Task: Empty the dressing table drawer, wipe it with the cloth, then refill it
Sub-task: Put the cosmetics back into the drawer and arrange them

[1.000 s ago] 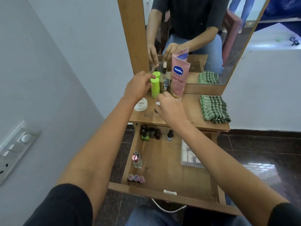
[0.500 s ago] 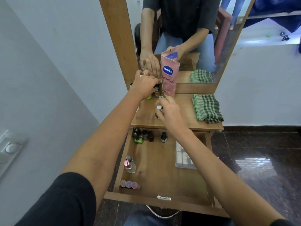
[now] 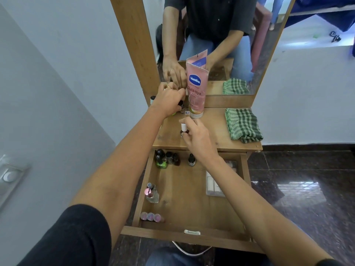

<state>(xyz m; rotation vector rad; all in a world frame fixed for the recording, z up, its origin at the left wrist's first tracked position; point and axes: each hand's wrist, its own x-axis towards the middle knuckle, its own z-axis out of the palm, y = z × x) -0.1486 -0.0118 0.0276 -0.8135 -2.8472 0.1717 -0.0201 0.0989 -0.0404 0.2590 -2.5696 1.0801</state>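
Observation:
The wooden drawer [image 3: 184, 198] stands pulled open below the dressing table top [image 3: 211, 135]. Inside lie several small nail-polish bottles [image 3: 165, 159], a dark dropper bottle [image 3: 191, 159], a perfume bottle [image 3: 152, 192], three pink-capped tubes [image 3: 151, 216] and a clear plastic box [image 3: 212, 186]. My left hand [image 3: 169, 101] curls over a green tube [image 3: 173, 113] at the back by the mirror and hides most of it. My right hand [image 3: 196, 136] pinches a small white-capped bottle [image 3: 183, 128] upright on the table top. The folded green checked cloth [image 3: 243, 124] rests at the right.
A pink Vaseline tube [image 3: 196, 89] stands against the mirror [image 3: 240, 45], with small bottles [image 3: 181, 106] beside it. A grey wall with a switch plate [image 3: 9, 175] is close on the left. Dark glossy floor tiles [image 3: 297, 189] lie to the right.
My left hand carried the green tube back toward the mirror and lowered it among the small bottles. My right hand stayed at the table middle with the white-capped bottle. The camera has moved nearer.

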